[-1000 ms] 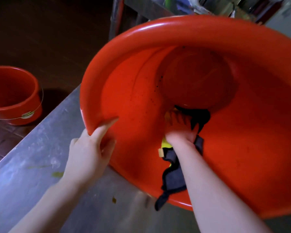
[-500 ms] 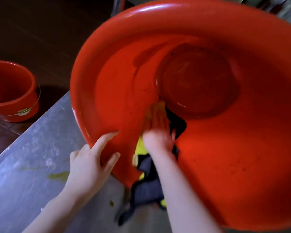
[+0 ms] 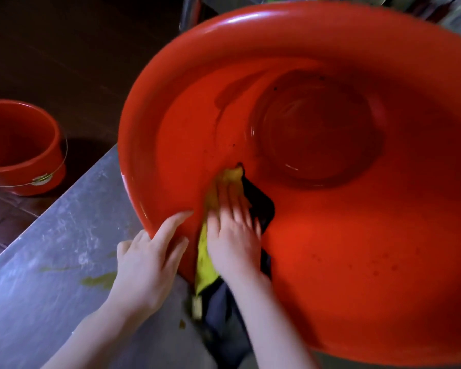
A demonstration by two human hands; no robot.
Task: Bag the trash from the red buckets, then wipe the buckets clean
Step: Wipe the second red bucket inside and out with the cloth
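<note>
A big red basin (image 3: 357, 249) is tipped up on the steel counter, its inside facing me. Dark specks dot its inner wall. My left hand (image 3: 149, 262) holds the near left rim, thumb inside and fingers behind it. My right hand (image 3: 232, 227) lies flat inside the basin near that rim and presses a yellow and dark cloth (image 3: 205, 262) against the wall. The cloth's lower end hangs over the rim onto the counter. A smaller red bucket (image 3: 22, 150) with a wire handle stands on the floor at the far left.
The steel counter (image 3: 51, 262) runs under the basin and carries green smears and scraps near my left wrist. Its left edge drops to a dark tiled floor (image 3: 0, 230). A metal post (image 3: 189, 12) and blurred shelf items stand behind the basin.
My right hand slid the cloth from the basin's bottom edge leftward and down toward the near rim. My left hand kept its hold on the rim. The view drew closer.
</note>
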